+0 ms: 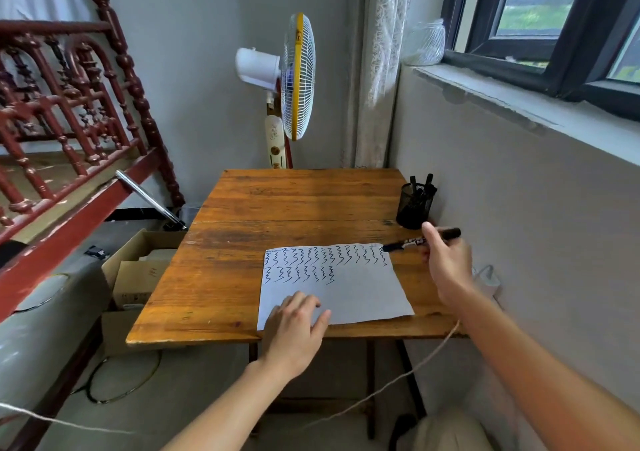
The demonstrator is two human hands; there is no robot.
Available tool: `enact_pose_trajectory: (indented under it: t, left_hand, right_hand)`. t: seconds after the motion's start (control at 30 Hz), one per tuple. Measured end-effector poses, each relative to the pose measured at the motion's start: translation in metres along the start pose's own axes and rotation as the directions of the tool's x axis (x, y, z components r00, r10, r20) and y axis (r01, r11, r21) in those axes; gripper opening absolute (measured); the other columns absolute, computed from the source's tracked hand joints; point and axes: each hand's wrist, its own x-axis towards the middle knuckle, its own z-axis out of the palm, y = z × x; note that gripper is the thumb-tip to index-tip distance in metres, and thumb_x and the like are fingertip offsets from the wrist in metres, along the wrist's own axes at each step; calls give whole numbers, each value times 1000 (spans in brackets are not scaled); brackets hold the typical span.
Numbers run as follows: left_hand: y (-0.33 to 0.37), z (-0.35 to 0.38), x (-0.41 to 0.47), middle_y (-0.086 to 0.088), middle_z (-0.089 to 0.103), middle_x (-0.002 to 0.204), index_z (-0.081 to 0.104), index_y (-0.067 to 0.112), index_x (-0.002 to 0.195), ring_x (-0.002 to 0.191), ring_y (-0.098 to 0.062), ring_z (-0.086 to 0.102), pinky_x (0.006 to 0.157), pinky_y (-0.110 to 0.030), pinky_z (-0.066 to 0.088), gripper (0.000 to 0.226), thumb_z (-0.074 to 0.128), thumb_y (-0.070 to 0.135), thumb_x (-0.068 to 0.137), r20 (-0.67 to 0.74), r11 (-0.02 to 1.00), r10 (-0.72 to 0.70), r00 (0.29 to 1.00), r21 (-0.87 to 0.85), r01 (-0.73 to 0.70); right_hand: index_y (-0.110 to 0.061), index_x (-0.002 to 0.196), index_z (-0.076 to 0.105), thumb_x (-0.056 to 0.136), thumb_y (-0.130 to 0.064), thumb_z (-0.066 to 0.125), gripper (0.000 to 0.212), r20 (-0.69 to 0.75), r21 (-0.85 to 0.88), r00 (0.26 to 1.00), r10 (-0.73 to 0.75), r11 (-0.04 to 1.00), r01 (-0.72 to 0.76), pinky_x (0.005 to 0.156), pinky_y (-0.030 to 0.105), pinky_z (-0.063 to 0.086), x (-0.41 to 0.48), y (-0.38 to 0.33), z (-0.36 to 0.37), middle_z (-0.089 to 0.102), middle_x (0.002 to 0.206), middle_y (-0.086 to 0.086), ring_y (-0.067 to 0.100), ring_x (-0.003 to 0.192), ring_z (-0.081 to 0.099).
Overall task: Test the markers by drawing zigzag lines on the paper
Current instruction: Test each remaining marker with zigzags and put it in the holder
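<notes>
A white sheet of paper (360,294) lies on the wooden table (294,201). One full row of dark zigzag lines runs along its far edge, and a shorter row sits below it on the left. My left hand (294,329) rests flat on the paper's near left corner. My right hand (448,263) holds a black marker (408,242) off the paper's far right corner, its left end pointing toward the sheet. A black mesh pen holder (415,206) with several dark markers stands just beyond that hand, by the wall.
A standing fan (298,76) is behind the table. A red wooden bed frame (69,111) and open cardboard boxes (138,270) are to the left. The wall and window sill (519,104) run along the right. A string (398,381) hangs under the table's front edge.
</notes>
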Motion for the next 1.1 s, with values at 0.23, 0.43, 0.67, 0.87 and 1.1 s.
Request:
enact_pose_trajectory:
  t: [0.23, 0.43, 0.67, 0.87, 1.1]
  left_hand:
    - [-39, 37, 29, 3, 57, 99, 60, 20, 102, 93, -14, 51, 77, -27, 43, 31, 44, 44, 92, 40, 981, -19, 999, 192, 11]
    - [-50, 55, 33, 5, 54, 85, 53, 22, 88, 79, -12, 47, 68, -27, 39, 28, 40, 47, 87, -21, 965, 2, 1000, 261, 4]
    - [-53, 59, 34, 3, 54, 75, 51, 20, 79, 72, -18, 50, 64, -33, 43, 25, 46, 44, 83, -71, 960, 10, 997, 280, 10]
    - [-55, 62, 33, 2, 54, 75, 51, 19, 78, 71, -19, 50, 64, -35, 43, 25, 47, 43, 82, -83, 956, 12, 996, 294, 13]
    - [-54, 60, 32, 4, 54, 76, 52, 21, 81, 71, -15, 48, 63, -31, 43, 26, 44, 45, 83, -60, 958, 13, 998, 285, 5]
  right_hand:
    - [-14, 72, 57, 92, -33, 49, 28, -151, -247, 970, -190, 958, 149, 62, 33, 41, 120, -16, 28, 61, 78, 10, 24, 71, 57]
    - [-5, 114, 61, 96, -28, 53, 30, -213, -420, 924, -316, 884, 205, 73, 25, 38, 193, -19, 57, 66, 114, 15, 29, 105, 62]
    - [-16, 122, 56, 93, -30, 58, 32, -53, -778, 941, -333, 605, 171, 88, 41, 46, 228, 6, 67, 64, 122, 18, 38, 112, 59]
    - [-3, 115, 60, 101, -38, 39, 44, 113, -916, 926, -361, 324, 239, 72, 39, 38, 239, 29, 65, 63, 108, 29, 45, 102, 57]
    - [-9, 128, 53, 95, -43, 48, 48, 134, -954, 944, -300, 219, 204, 84, 45, 43, 228, 8, 57, 55, 127, 23, 41, 119, 45]
